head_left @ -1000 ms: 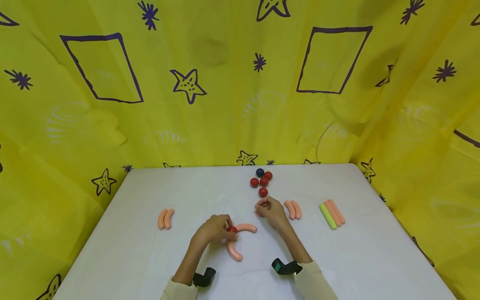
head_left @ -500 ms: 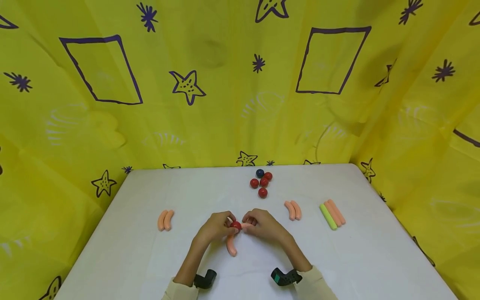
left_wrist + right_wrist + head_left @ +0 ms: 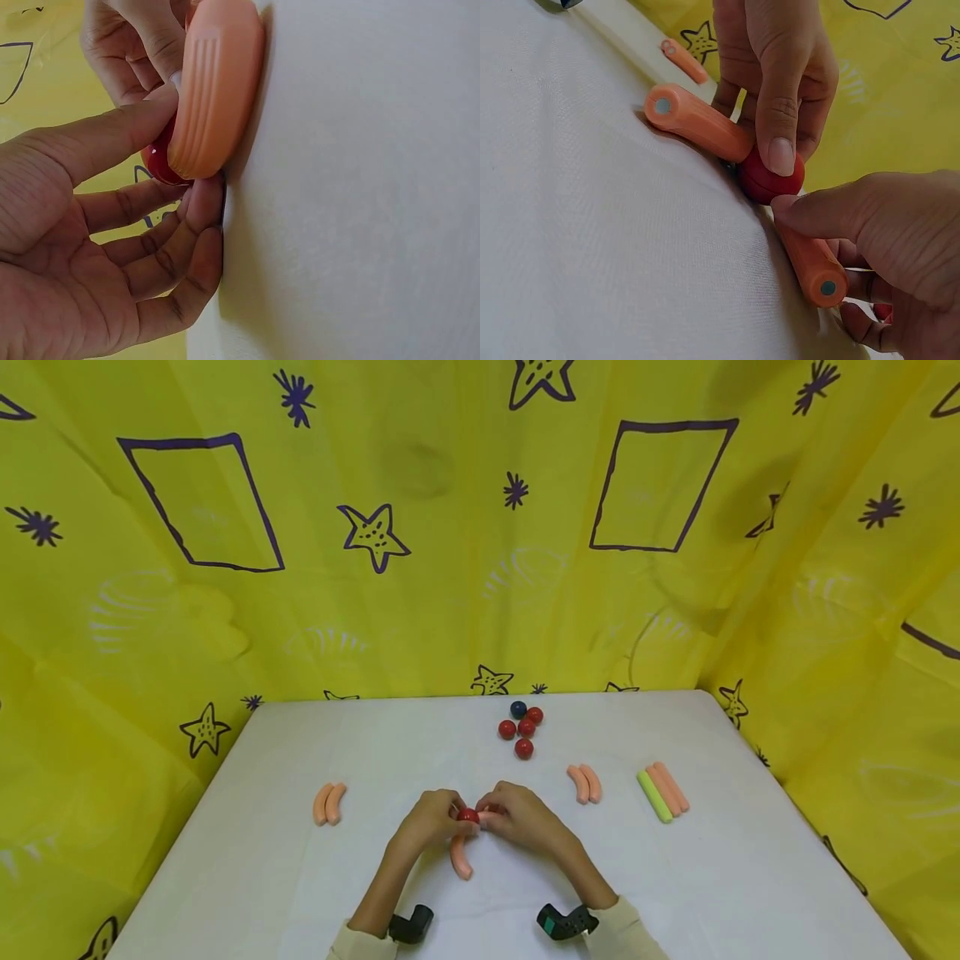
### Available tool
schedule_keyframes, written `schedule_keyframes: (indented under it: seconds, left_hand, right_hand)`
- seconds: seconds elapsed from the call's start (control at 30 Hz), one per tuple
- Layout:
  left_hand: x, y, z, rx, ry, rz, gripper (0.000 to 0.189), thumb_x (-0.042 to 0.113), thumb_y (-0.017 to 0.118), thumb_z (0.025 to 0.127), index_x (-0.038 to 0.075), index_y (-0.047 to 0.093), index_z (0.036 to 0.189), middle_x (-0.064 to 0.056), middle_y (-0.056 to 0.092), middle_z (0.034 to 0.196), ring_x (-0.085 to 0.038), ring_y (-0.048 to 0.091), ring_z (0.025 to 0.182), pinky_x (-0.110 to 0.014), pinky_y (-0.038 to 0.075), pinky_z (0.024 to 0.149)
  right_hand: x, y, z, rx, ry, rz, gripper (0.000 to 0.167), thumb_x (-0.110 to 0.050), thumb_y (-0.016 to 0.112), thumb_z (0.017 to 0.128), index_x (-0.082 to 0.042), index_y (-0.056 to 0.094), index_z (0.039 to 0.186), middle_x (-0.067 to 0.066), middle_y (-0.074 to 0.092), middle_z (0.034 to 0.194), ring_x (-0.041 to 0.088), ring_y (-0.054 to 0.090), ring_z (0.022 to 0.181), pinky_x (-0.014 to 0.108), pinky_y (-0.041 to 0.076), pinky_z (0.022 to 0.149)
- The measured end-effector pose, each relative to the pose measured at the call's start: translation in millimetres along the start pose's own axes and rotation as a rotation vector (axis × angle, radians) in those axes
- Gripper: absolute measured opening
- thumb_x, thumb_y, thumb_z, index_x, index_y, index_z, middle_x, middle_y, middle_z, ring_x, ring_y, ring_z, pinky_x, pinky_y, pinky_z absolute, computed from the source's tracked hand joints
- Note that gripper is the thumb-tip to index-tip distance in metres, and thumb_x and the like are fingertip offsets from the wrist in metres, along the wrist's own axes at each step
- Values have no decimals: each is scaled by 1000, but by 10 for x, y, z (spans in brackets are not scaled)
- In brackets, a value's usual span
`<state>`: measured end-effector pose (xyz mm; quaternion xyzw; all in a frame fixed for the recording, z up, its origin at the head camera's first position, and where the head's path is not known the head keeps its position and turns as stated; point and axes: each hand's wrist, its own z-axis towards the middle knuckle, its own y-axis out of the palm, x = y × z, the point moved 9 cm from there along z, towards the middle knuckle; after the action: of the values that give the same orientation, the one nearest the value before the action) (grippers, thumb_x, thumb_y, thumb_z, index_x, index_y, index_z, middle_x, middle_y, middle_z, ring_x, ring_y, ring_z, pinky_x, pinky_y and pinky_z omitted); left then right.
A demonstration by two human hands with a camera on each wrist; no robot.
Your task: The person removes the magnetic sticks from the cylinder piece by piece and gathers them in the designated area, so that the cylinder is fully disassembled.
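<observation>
My left hand (image 3: 431, 820) pinches a red ball (image 3: 468, 816) between thumb and fingers, low over the white table. A curved orange magnetic stick (image 3: 461, 858) joins the ball and points toward the front of the table. On the ball's other side, my right hand (image 3: 527, 818) pinches a second curved magnetic stick (image 3: 810, 259), its inner end right at the ball. Greyish round magnets show in the free ends of both sticks in the right wrist view. From the left wrist, the first stick (image 3: 217, 90) partly hides the ball.
Several red balls (image 3: 524, 748) and one dark blue ball (image 3: 518, 710) are grouped at the back. Pairs of curved orange sticks lie left (image 3: 320, 804) and right (image 3: 578, 785). Farther right are a green straight stick (image 3: 654, 797) and two orange ones (image 3: 671, 788). A yellow curtain (image 3: 450, 610) surrounds the table.
My right hand has come left and toward me from near the red balls and taken hold of the second curved stick. The left hand keeps the ball, which has shifted slightly.
</observation>
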<state>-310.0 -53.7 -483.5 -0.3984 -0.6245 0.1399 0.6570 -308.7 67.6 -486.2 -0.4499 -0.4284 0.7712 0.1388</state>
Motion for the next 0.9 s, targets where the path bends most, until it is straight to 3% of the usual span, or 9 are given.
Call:
schedule_keyframes:
  seconds: [0.6, 0.9]
  left_hand:
    - [-28, 57, 18, -11, 45, -15, 26, 19, 82, 77, 1, 69, 91, -2, 60, 73, -13, 52, 67, -24, 42, 59]
    - [-16, 39, 46, -20, 27, -20, 24, 18, 80, 79, 2, 69, 94, -3, 61, 74, -13, 54, 67, -26, 43, 60]
  right_hand:
    - [5, 41, -16, -13, 1, 26, 10, -15, 68, 88, -13, 71, 97, -8, 63, 87, 4, 54, 78, 20, 48, 73]
    - [18, 12, 12, 19, -8, 46, 9, -11, 69, 85, -11, 72, 94, -7, 61, 82, 3, 54, 75, 19, 47, 69]
